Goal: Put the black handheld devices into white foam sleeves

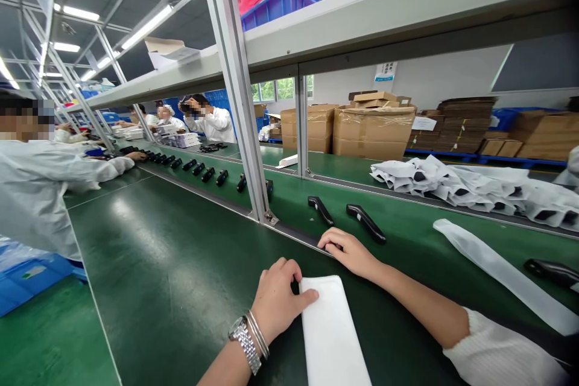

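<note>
White foam sleeve [330, 332], pressed by left hand [275, 298]; right hand [348, 253] empty, near black handle [366, 223]

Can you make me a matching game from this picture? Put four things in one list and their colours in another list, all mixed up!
Things:
1. Watch
2. Soft sleeve by the left hand
3. Belt
4. Cardboard boxes

Colours:
A. Green
B. Brown
C. Silver
D. White

Right pairs: 1-C, 2-D, 3-A, 4-B.
</note>
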A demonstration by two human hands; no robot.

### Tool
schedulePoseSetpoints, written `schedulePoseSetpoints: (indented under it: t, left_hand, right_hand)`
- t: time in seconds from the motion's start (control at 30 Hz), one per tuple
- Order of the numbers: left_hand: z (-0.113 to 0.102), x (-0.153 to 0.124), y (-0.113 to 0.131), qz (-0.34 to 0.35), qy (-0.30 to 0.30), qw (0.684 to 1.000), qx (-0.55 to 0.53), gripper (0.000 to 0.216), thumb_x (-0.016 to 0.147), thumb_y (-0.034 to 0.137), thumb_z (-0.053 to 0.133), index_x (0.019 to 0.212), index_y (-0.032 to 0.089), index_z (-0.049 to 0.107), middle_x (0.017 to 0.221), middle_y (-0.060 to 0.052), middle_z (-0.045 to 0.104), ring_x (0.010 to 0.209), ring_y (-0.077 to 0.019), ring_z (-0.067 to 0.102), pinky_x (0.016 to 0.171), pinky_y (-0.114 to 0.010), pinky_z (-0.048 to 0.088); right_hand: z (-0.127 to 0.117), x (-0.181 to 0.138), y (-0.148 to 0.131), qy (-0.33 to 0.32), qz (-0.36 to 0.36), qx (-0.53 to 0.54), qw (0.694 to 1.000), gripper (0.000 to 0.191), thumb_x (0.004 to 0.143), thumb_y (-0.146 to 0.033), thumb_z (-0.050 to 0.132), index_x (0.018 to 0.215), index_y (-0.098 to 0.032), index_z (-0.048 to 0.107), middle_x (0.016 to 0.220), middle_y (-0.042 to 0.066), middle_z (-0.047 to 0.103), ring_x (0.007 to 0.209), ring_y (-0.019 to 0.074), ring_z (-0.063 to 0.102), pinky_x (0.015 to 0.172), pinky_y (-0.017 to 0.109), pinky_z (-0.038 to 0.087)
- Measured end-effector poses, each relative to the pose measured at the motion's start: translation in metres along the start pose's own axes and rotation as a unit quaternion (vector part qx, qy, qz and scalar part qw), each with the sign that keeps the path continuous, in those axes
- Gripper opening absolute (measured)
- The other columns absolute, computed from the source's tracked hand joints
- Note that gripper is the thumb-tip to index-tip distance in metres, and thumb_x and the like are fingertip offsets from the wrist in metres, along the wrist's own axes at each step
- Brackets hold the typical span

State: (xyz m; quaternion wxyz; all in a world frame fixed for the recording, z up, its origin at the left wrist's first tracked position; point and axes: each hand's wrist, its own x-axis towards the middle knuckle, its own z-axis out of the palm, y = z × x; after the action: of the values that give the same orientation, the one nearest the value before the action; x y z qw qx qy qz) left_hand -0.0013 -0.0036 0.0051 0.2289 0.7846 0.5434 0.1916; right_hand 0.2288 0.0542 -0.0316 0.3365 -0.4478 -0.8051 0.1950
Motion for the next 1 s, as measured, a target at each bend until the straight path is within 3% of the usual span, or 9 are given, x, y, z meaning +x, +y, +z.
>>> schedulePoseSetpoints:
  t: [0.13,0.2,0.27,0.43,0.57,0.67,0.8,0.9,1.0]
  left_hand:
    - [0.002,0.001,0.000,0.027,-0.009,1.000,0.007,0.006,0.079,0.022,0.056,0.074,0.019,0.055,0.082,0.002,0.055,0.079,-0.0159,0.052,0.079,-0.032,0.035]
    - [0.003,0.001,0.001,0.045,-0.001,0.999,0.011,0.013,0.083,0.019,0.050,0.071,0.018,0.053,0.080,0.001,0.055,0.079,-0.0154,0.053,0.078,-0.031,0.034]
    - [0.005,0.002,0.001,0.058,0.008,0.998,0.024,0.019,0.086,0.019,0.045,0.069,0.018,0.053,0.078,0.001,0.054,0.079,-0.0155,0.053,0.077,-0.031,0.034]
    - [0.007,0.003,-0.001,0.061,0.043,0.996,0.042,0.022,0.090,0.021,0.043,0.074,0.020,0.057,0.082,-0.001,0.056,0.081,-0.0178,0.053,0.077,-0.033,0.034]
    - [0.009,0.003,-0.002,0.062,0.038,0.997,0.006,0.004,0.080,0.025,0.060,0.081,0.021,0.059,0.087,-0.001,0.057,0.085,-0.0197,0.054,0.079,-0.034,0.035]
    - [0.011,0.004,-0.001,0.077,0.030,0.997,-0.008,0.008,0.081,0.017,0.056,0.074,0.020,0.058,0.083,0.000,0.057,0.084,-0.0181,0.054,0.081,-0.034,0.035]
    - [0.012,0.003,0.001,0.102,0.050,0.994,-0.001,0.019,0.088,0.018,0.047,0.073,0.019,0.059,0.080,-0.001,0.058,0.081,-0.0177,0.053,0.082,-0.035,0.034]
    - [0.011,0.002,0.003,0.123,0.054,0.991,-0.017,0.019,0.090,0.017,0.046,0.076,0.020,0.058,0.077,0.001,0.058,0.078,-0.0161,0.053,0.084,-0.036,0.034]
    - [0.009,0.001,0.007,0.139,0.054,0.988,-0.045,0.012,0.086,0.014,0.048,0.079,0.020,0.056,0.071,0.004,0.055,0.071,-0.0139,0.051,0.087,-0.035,0.035]
  right_hand:
    - [-0.012,0.027,0.011,0.086,0.120,-0.100,0.984,0.025,0.087,-0.020,0.050,0.109,-0.026,0.061,0.116,0.005,0.057,0.104,0.0218,0.057,0.085,0.032,0.044]
    - [-0.016,0.046,0.023,0.113,0.175,-0.127,0.970,0.033,0.082,-0.022,0.057,0.115,-0.023,0.058,0.121,0.011,0.054,0.116,0.0312,0.050,0.092,0.042,0.041]
    - [-0.017,0.062,0.038,0.116,0.207,-0.113,0.965,0.041,0.078,-0.023,0.062,0.119,-0.019,0.055,0.119,0.016,0.054,0.116,0.0373,0.050,0.091,0.048,0.040]
    - [-0.013,0.075,0.068,0.116,0.266,-0.006,0.957,0.045,0.080,-0.019,0.056,0.125,-0.019,0.049,0.103,0.013,0.062,0.085,0.0278,0.064,0.077,0.042,0.048]
    - [-0.008,0.055,0.058,0.130,0.249,0.110,0.953,0.053,0.084,-0.022,0.046,0.135,-0.020,0.032,0.095,0.008,0.066,0.081,0.0228,0.067,0.075,0.039,0.052]
    - [-0.005,0.031,0.033,0.142,0.191,0.227,0.944,0.065,0.083,-0.031,0.053,0.139,-0.024,0.021,0.099,0.007,0.066,0.093,0.0237,0.067,0.082,0.041,0.052]
    - [-0.005,0.010,-0.002,0.157,0.117,0.430,0.881,0.091,0.070,-0.037,0.076,0.138,-0.032,0.015,0.097,0.003,0.063,0.093,0.0251,0.067,0.090,0.047,0.050]
    - [-0.006,0.004,-0.023,0.167,0.110,0.470,0.860,0.100,0.066,-0.035,0.081,0.138,-0.036,0.011,0.100,0.002,0.059,0.087,0.0236,0.068,0.087,0.049,0.052]
    - [-0.005,0.002,-0.036,0.155,0.102,0.474,0.861,0.101,0.067,-0.032,0.081,0.139,-0.040,0.011,0.107,0.002,0.055,0.085,0.0211,0.068,0.087,0.047,0.053]
